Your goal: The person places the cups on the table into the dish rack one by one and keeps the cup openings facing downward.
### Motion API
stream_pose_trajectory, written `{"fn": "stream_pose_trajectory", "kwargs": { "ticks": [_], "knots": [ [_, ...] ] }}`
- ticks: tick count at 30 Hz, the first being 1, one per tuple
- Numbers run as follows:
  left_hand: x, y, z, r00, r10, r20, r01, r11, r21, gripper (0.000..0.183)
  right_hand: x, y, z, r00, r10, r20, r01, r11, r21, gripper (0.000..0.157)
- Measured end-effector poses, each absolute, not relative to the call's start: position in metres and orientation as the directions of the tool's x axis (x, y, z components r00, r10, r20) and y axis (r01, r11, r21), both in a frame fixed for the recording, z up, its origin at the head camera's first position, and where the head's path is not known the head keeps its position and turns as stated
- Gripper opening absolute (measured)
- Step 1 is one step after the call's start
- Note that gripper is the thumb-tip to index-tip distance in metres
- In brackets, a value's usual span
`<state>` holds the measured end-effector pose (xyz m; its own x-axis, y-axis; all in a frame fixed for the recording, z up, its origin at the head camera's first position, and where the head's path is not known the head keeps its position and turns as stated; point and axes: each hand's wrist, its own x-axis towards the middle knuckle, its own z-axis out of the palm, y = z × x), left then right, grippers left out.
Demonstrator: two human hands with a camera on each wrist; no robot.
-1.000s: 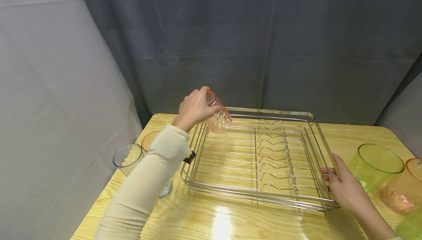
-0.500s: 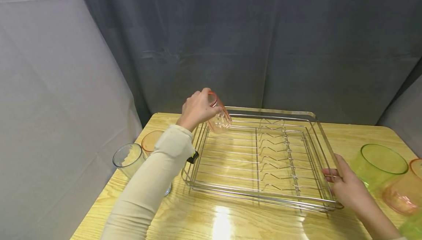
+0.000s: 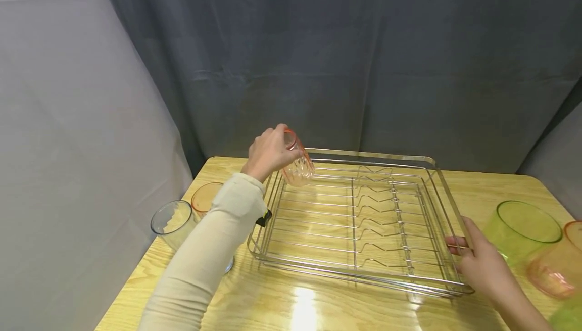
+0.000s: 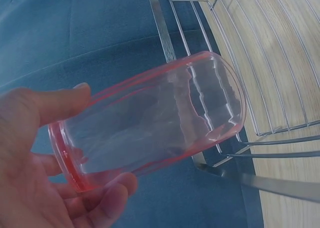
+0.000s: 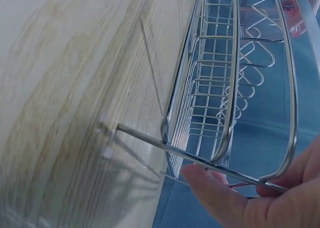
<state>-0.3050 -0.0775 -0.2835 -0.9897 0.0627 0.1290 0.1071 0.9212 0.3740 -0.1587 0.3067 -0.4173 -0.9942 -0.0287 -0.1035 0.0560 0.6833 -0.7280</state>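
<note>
A clear drinking glass with a pinkish-orange tint [image 3: 298, 168] is held near its rim by my left hand [image 3: 268, 155]. It tilts over the far left corner of a wire dish rack [image 3: 354, 220], its base toward the rack. In the left wrist view, thumb and fingers grip the rim end of the glass [image 4: 150, 123]. I cannot tell whether its base touches the wires. At the rack's right side my right hand [image 3: 484, 265] grips the frame. The right wrist view shows thumb and fingers around the end wires of the rack [image 5: 230, 113].
Left of the rack stand a blue-rimmed glass [image 3: 173, 225] and an orange-rimmed glass [image 3: 204, 197], partly behind the left sleeve. On the right are a green glass [image 3: 523, 230], an orange glass [image 3: 556, 265] and another green one at the frame's edge. A dark curtain [image 3: 318, 58] hangs behind the table.
Both hands keep their holds. The tinted glass has shifted very slightly left and down in the head view. The rack's right end and my right hand have moved slightly right.
</note>
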Motion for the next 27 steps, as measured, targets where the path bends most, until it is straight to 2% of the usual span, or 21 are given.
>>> {"fn": "stream_pose_trajectory", "kwargs": {
  "ticks": [4,13,27],
  "knots": [
    [-0.308,-0.074,-0.285,-0.989,0.076,0.124,0.118,0.921,0.371,0.065,-0.159,0.306,-0.416,-0.996,-0.021,-0.089,0.05,0.688,-0.724,0.086],
    [-0.314,-0.068,-0.287,-0.988,0.094,0.126,0.131,0.935,0.329,0.067,-0.16,0.305,-0.417,-0.997,-0.024,-0.073,0.035,0.698,-0.715,0.078],
    [-0.324,-0.065,-0.283,-0.993,0.085,0.088,0.11,0.935,0.338,0.054,-0.158,0.305,-0.413,-0.996,-0.03,-0.08,0.036,0.699,-0.714,0.072]
  ]
}}
